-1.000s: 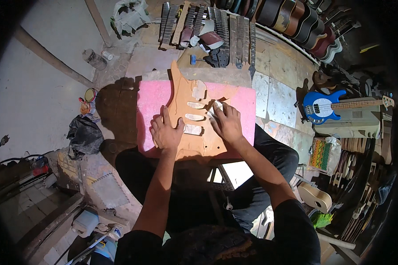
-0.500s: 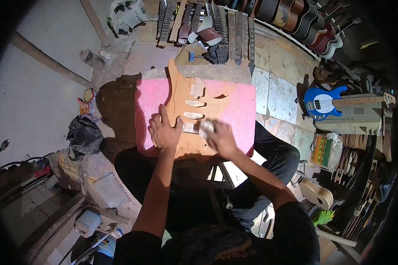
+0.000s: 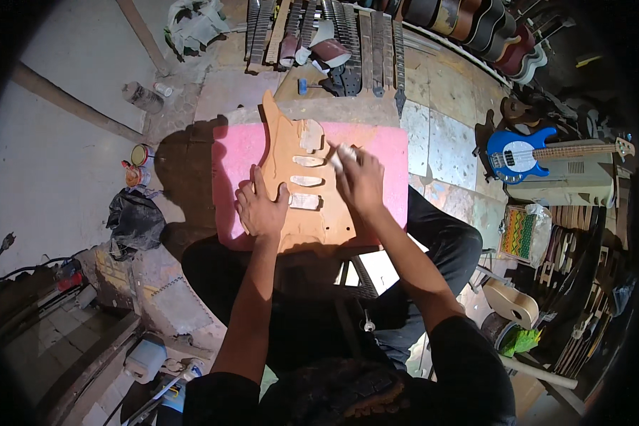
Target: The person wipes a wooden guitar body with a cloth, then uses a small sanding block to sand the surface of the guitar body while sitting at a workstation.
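Note:
An unfinished wooden electric guitar body (image 3: 282, 153) with routed cavities lies flat on a pink foam board (image 3: 392, 160) in front of me. My left hand (image 3: 261, 207) rests on its left edge, fingers spread and stretched out, holding nothing. My right hand (image 3: 363, 183) is closed round a whitish pad (image 3: 343, 154), possibly folded sandpaper, at the body's right side near the upper cavities. My fingers partly hide the pad and that edge of the body.
Several guitar necks (image 3: 312, 28) lie beyond the board, with a blue-handled tool (image 3: 304, 86) nearer. A blue bass guitar (image 3: 522, 156) stands at the right. Left are open cans (image 3: 142, 154) and a black plastic bag (image 3: 131, 220). Guitar bodies (image 3: 468, 25) line the far right.
My right hand has moved the whitish pad away from me, from the near cavities up to the body's right upper edge. My left hand stays on the body.

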Demonstrator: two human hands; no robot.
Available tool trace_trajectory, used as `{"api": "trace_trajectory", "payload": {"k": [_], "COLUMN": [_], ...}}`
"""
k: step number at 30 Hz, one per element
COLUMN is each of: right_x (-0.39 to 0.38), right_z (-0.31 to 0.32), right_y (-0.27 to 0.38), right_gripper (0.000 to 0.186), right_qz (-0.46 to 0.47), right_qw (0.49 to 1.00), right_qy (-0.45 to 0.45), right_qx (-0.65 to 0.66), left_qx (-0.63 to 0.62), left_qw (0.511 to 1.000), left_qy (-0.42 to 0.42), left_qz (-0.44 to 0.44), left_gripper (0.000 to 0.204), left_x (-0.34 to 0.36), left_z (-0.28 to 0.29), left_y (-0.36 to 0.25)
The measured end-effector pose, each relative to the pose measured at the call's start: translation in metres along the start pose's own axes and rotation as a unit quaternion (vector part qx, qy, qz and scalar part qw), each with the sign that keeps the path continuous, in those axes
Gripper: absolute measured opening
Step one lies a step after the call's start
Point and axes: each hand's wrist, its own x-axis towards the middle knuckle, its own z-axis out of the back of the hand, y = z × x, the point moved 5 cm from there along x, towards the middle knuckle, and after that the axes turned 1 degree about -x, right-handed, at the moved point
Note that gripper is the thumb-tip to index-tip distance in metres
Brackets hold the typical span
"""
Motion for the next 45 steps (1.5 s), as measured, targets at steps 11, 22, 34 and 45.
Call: {"api": "trace_trajectory", "payload": {"k": [11, 22, 34, 45], "right_x": [-0.017, -0.059, -0.065, -0.076], "right_z": [-0.007, -0.007, -0.002, -0.014], "right_y": [-0.014, 0.009, 0.033, 0.034], "right_gripper": [0.055, 0.057, 0.050, 0.055], "right_qz": [0.001, 0.064, 0.128, 0.104], "right_qw": [0.991, 0.993, 0.989, 0.992], "right_qy": [0.045, 0.101, 0.063, 0.074], "right_qx": [-0.122, -0.006, -0.039, -0.008], "left_qx": [-0.007, 0.000, 0.010, 0.009], "left_qw": [1.000, 1.000, 1.000, 1.000], "left_qy": [-0.001, -0.010, -0.008, 0.007], "left_qz": [-0.002, -0.009, -0.006, 0.000], "left_gripper": [0.079, 0.078, 0.077, 0.076], "left_x": [0.005, 0.004, 0.003, 0.003], "left_z": [0.001, 0.004, 0.003, 0.008], "left_y": [-0.003, -0.001, 0.003, 0.002]}}
